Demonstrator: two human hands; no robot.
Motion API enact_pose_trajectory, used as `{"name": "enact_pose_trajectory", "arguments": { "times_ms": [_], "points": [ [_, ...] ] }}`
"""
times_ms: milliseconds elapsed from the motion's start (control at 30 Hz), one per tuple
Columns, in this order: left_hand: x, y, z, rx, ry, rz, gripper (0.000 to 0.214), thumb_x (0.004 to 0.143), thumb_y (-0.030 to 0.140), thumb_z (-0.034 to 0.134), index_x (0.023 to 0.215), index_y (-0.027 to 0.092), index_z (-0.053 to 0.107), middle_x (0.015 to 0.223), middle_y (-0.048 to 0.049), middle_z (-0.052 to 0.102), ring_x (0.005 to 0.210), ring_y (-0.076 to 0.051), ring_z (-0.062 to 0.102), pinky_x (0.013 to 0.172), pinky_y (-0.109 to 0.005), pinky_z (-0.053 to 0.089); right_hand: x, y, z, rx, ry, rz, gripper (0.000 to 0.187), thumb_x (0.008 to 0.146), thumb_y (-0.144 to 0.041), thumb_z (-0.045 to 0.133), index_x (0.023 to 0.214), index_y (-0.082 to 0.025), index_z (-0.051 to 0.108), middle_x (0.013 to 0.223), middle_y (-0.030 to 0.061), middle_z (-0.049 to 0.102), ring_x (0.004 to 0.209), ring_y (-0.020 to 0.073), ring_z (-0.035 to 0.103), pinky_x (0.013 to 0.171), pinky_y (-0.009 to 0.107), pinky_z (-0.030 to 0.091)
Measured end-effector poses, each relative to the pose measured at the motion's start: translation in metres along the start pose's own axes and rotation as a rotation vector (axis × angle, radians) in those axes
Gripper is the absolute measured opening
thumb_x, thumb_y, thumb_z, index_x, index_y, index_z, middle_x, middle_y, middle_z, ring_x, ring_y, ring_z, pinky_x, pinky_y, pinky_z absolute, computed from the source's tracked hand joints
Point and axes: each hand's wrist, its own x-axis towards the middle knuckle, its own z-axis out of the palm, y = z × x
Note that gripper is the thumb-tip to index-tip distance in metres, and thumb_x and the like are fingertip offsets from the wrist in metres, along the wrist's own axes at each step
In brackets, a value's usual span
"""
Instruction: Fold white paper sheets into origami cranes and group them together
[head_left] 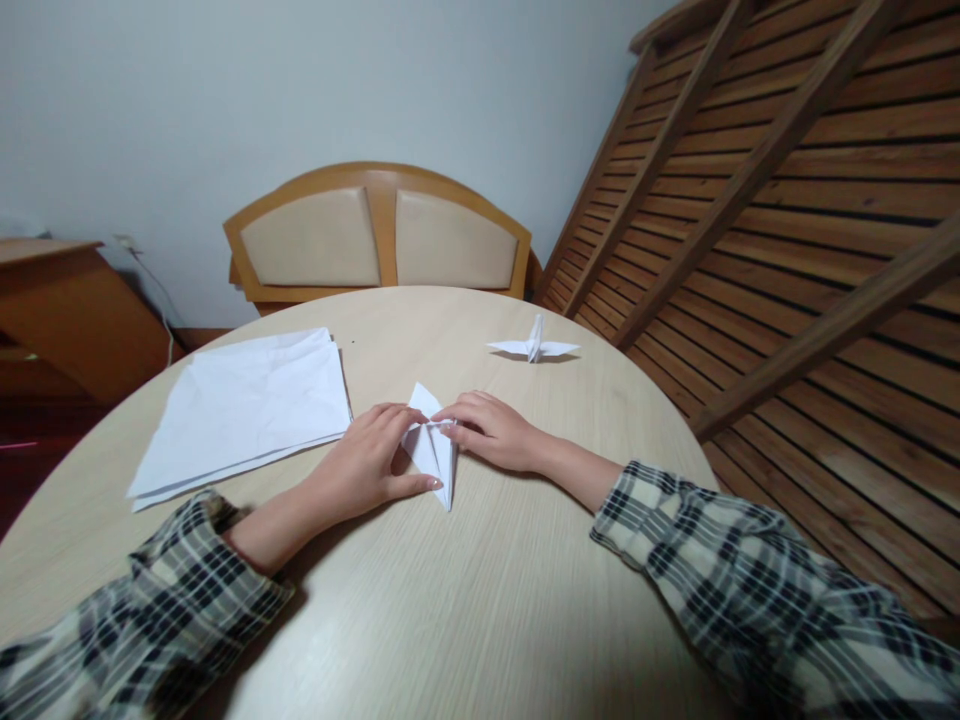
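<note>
A partly folded piece of white paper (433,452) lies on the table between my hands, one narrow point toward me and another flap pointing away. My left hand (367,455) grips its left side, with the thumb lying across the lower part and the fingers at the upper fold. On the upper right edge, my right hand (487,430) pinches the paper between thumb and fingers. The fingertips of both hands almost meet at the middle crease. Beyond my right hand stands a finished white paper crane (534,345) with its wings spread.
A stack of white paper sheets (247,405) lies to the left on the round wooden table (525,600). Behind the table is a padded wooden headboard (386,235). Large slatted wooden panels (795,220) lean at the right, and a wooden desk (67,310) stands far left.
</note>
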Motion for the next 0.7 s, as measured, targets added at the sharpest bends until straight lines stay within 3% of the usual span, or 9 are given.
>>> {"name": "enact_pose_trajectory", "arguments": {
  "times_ms": [100,233,333,400,700],
  "points": [
    [-0.001,0.000,0.000,0.003,-0.018,0.013,0.062,0.077,0.062,0.065,0.118,0.018,0.053,0.125,-0.0153,0.060,0.118,-0.033,0.051,0.101,-0.052,0.040,0.001,0.002,-0.002,0.083,0.011,0.015,0.039,0.101,-0.035,0.038,0.087,-0.016,0.069,0.085,0.0061,0.066,0.085,0.0164,0.059,0.085,0.033,0.043],
    [0.000,-0.002,-0.003,-0.089,-0.027,-0.048,0.057,0.079,0.062,0.062,0.114,0.017,0.056,0.122,-0.0161,0.062,0.114,-0.033,0.055,0.096,-0.052,0.045,-0.001,0.003,-0.003,0.142,0.023,0.083,0.051,0.100,-0.037,0.039,0.059,-0.016,0.061,0.069,0.0033,0.060,0.072,0.0135,0.058,0.079,0.030,0.044],
    [0.001,-0.003,-0.008,-0.186,-0.048,-0.076,0.037,0.089,0.055,0.050,0.091,0.020,0.061,0.119,-0.0132,0.065,0.112,-0.030,0.057,0.093,-0.049,0.047,-0.001,0.004,-0.002,0.143,0.023,0.085,0.045,0.098,-0.035,0.046,0.059,-0.017,0.060,0.072,0.0031,0.062,0.073,0.0132,0.058,0.078,0.029,0.043],
    [0.001,-0.004,-0.011,-0.216,-0.066,-0.063,0.034,0.090,0.051,0.052,0.080,0.020,0.060,0.120,-0.0117,0.065,0.115,-0.030,0.057,0.094,-0.048,0.047,-0.001,0.004,-0.002,0.138,0.024,0.077,0.044,0.097,-0.034,0.048,0.058,-0.017,0.060,0.072,0.0033,0.063,0.074,0.0134,0.058,0.078,0.029,0.043],
    [-0.001,-0.013,-0.013,-0.261,-0.090,-0.015,0.028,0.082,0.049,0.064,0.088,0.021,0.060,0.122,-0.0120,0.064,0.119,-0.029,0.055,0.094,-0.046,0.047,-0.001,0.003,-0.002,0.107,0.015,0.094,0.043,0.096,-0.033,0.049,0.058,-0.017,0.059,0.073,0.0032,0.063,0.075,0.0135,0.057,0.079,0.029,0.042]
  ]
}}
